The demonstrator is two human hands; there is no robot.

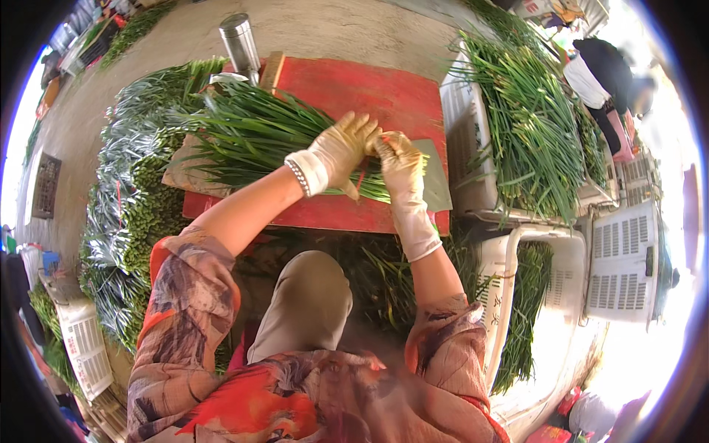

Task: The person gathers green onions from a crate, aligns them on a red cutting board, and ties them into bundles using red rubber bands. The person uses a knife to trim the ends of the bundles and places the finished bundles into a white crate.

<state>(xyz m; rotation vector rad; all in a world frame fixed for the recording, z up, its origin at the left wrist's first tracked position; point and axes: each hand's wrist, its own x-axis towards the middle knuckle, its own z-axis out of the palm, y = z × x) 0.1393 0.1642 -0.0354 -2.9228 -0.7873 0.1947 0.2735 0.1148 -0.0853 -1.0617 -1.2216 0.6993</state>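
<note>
A bundle of long green chive-like leaves lies across the red tabletop, its pale cut ends towards the right. My left hand, in a whitish glove, spans the bundle near those ends, with fingers stretched over it and the thumb at the near side. My right hand, also gloved, has its fingertips pinched together beside the left fingers, with a bit of red showing between them. A thin red tie crosses the bundle between both hands. Under my right wrist lies a flat grey-green plate, partly hidden.
Stacked leaf bundles rise left of the table. A metal canister and a wooden block stand at its far edge. Right are a heaped crate of leaves and a white crate. Another person bends beyond.
</note>
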